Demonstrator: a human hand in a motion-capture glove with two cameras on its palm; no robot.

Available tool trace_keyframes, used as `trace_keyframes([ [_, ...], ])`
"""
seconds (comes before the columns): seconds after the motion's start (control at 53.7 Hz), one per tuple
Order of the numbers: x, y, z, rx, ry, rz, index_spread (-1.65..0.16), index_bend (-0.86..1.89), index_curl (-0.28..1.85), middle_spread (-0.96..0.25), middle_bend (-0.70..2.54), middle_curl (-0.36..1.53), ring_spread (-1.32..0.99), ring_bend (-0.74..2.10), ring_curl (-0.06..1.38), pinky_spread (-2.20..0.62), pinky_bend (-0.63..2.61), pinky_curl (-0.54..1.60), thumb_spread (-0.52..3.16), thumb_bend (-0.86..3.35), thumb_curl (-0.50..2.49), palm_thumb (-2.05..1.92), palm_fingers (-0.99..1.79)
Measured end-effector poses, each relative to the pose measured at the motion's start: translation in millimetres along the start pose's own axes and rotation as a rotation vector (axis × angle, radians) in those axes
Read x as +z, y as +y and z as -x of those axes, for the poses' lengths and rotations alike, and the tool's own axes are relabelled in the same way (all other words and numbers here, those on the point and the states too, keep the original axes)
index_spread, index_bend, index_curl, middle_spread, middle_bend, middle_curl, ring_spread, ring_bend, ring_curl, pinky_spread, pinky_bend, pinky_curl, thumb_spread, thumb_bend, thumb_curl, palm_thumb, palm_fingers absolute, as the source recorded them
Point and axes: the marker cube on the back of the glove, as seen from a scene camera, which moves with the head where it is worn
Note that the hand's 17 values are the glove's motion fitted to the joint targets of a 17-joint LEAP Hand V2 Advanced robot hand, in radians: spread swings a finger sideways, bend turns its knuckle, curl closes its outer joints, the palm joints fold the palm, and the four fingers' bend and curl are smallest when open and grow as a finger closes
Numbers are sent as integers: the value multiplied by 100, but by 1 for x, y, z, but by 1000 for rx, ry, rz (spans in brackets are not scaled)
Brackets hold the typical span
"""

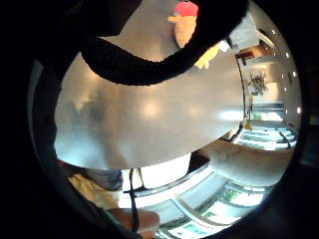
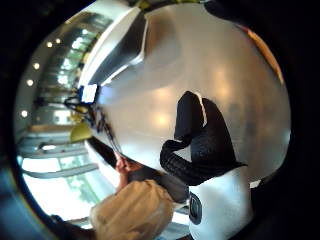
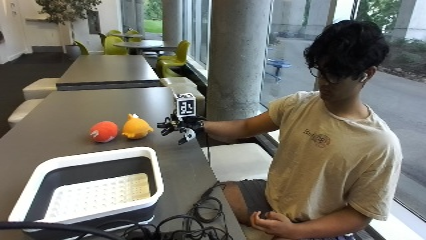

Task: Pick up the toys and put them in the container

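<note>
Cafeteria: long tables, yellow chairs

A seated person reaches the gloved right hand out above the dark counter, fingers spread and holding nothing. Just beside it lies a yellow plush toy, with a red plush toy touching its far side. Nearer the camera sits a white-rimmed container, well apart from both toys.
</note>
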Motion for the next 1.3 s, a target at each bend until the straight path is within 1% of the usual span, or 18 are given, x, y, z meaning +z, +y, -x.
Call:
trace_keyframes([
  [0.112, 1, 2, -7, -1, -12, -4, -19, 22, 11, -1, 6, 1, -1, 18, 3, 0, 76, 21, 86, 12, 4, 12, -6],
  [0.242, 0, -1, -3, -18, -43, -13, -25, 23, 18, -2, 9, 3, -1, 20, 7, 1, 83, 26, 120, 14, 9, 11, -10],
  [0.391, -7, -2, -4, -5, 13, 6, -27, 23, 23, -2, 9, 5, -1, 21, 11, 1, 85, 29, 139, 14, 13, 10, -12],
  [0.465, -9, -6, -4, -6, -34, 1, -27, 22, 26, -2, 9, 6, -1, 21, 12, 0, 86, 30, 144, 13, 15, 9, -13],
  [0.54, -18, -12, 12, 139, -211, -2, -28, 21, 28, -2, 9, 7, -1, 21, 13, 0, 86, 31, 148, 13, 17, 8, -14],
  [0.558, -22, -14, 11, 144, -208, -4, -28, 20, 28, -2, 9, 7, -1, 21, 14, 1, 87, 31, 148, 13, 17, 8, -14],
  [0.595, -29, -21, -4, 76, -104, -14, -28, 20, 29, -2, 9, 8, -1, 21, 15, 1, 87, 31, 149, 12, 18, 8, -14],
  [0.651, -39, -36, -27, 15, -37, -29, -28, 15, 29, -2, 9, 8, -1, 23, 16, 1, 88, 32, 149, 12, 19, 9, -16],
  [0.707, -49, -53, -42, 36, -53, -29, -27, 13, 28, -2, 10, 9, -1, 23, 17, 1, 89, 32, 149, 12, 21, 10, -18],
  [0.763, -58, -74, -56, 91, -56, -26, -27, 10, 27, -2, 10, 10, -1, 25, 19, 0, 91, 33, 148, 13, 23, 12, -21],
  [0.856, -61, -118, -83, 34, -123, -6, -26, 5, 23, -2, 11, 11, -1, 28, 21, 1, 95, 34, 146, 13, 25, 16, -24],
  [0.93, -60, -156, -94, 105, -193, 42, -26, 3, 20, -1, 11, 12, -1, 30, 22, 1, 99, 35, 144, 14, 27, 21, -27],
  [1.005, -63, -194, -98, 40, -144, 36, -26, -1, 17, -1, 10, 13, -1, 32, 24, 0, 103, 37, 142, 14, 29, 24, -32],
  [1.061, -68, -218, -74, 80, -178, 22, -26, -4, 14, 0, 11, 14, -1, 32, 25, 1, 107, 38, 140, 13, 30, 26, -36],
  [1.116, -72, -241, -55, 79, -136, 38, -26, -4, 11, 0, 12, 14, -1, 33, 26, 0, 109, 38, 138, 13, 31, 28, -37],
  [1.172, -67, -265, -62, 94, -104, 79, -26, -3, 9, 1, 12, 15, -1, 31, 26, 1, 112, 39, 136, 12, 32, 29, -37],
  [1.247, -54, -291, -82, 217, -31, 165, -26, -1, 8, 1, 11, 16, 0, 26, 26, 1, 115, 40, 134, 11, 33, 31, -39],
  [1.302, -40, -307, -92, 247, 11, 250, -26, 1, 8, 2, 9, 16, 0, 22, 26, 2, 118, 40, 133, 9, 33, 31, -41],
])
